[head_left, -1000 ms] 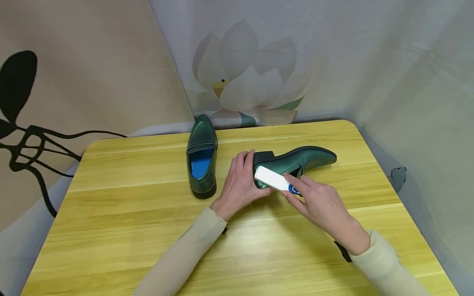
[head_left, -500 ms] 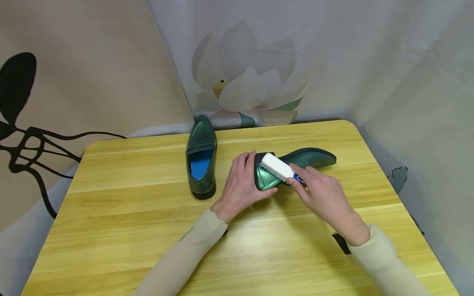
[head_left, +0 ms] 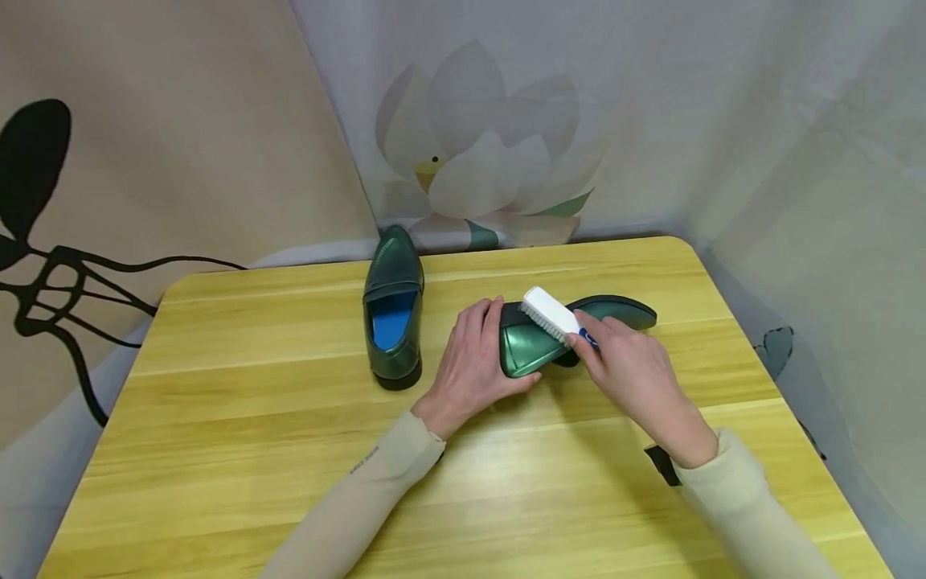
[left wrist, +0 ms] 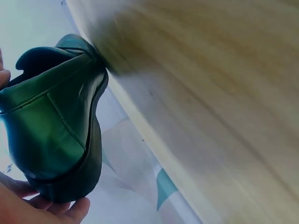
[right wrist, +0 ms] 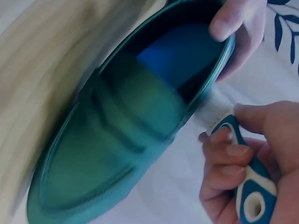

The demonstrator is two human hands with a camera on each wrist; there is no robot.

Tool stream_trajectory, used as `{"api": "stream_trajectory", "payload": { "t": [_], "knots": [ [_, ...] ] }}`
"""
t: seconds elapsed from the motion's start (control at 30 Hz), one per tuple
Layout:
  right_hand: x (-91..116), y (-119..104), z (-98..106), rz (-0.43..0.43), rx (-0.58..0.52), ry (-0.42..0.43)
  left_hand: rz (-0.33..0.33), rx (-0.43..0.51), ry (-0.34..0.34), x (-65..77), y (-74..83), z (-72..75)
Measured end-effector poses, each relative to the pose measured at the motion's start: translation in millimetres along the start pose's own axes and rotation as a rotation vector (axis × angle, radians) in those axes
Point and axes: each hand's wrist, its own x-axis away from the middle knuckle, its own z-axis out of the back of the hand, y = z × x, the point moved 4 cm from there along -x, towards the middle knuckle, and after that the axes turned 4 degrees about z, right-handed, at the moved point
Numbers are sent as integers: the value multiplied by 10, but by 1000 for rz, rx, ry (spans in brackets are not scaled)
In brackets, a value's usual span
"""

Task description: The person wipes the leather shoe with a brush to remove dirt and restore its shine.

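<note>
A green leather loafer [head_left: 531, 347] with a black sole lies tilted on its side, toe pointing right. My left hand [head_left: 473, 362] grips it round the heel; in the left wrist view the fingers curl under the heel of the loafer [left wrist: 51, 135]. In my right hand [head_left: 637, 366] is a white-headed brush [head_left: 551, 312], bristles against the side of the loafer near the sole. The right wrist view shows the brush's blue and white handle [right wrist: 257, 184] gripped in the fingers, and the loafer's blue insole [right wrist: 182, 60].
The matching green loafer [head_left: 394, 310] stands upright left of the left hand, toe toward the back edge. Both rest on a wooden table [head_left: 275, 402]. Behind hangs a pale curtain [head_left: 637, 121] with a flower print; fabric also covers both sides.
The brush has moved up and right, from the upper's heel side toward the sole. The loafer has rolled slightly, showing more of its side. The left hand keeps its grip.
</note>
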Motion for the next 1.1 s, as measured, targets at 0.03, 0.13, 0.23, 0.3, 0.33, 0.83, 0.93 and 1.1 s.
{"api": "stream_trajectory", "payload": {
  "t": [0.03,0.13,0.23,0.3,0.33,0.83,0.93,1.1],
  "knots": [
    [-7,-33,-8,23,-9,3,-5,1,3,0,6,3],
    [-15,-115,-20,76,-33,7,-19,-2,10,-3,20,2],
    [-9,-97,-4,59,-27,0,-29,-14,16,-2,25,2],
    [-8,-30,16,19,-13,-13,-31,-27,16,-2,22,0],
    [-9,9,26,0,-3,-20,-31,-31,14,-2,20,0],
    [-52,38,54,12,-46,-71,-40,-43,24,13,58,19],
    [-35,165,83,-46,4,-79,-36,-39,23,17,57,19],
    [-25,258,94,-75,19,-57,-42,-44,32,7,54,29]
  ]
}}
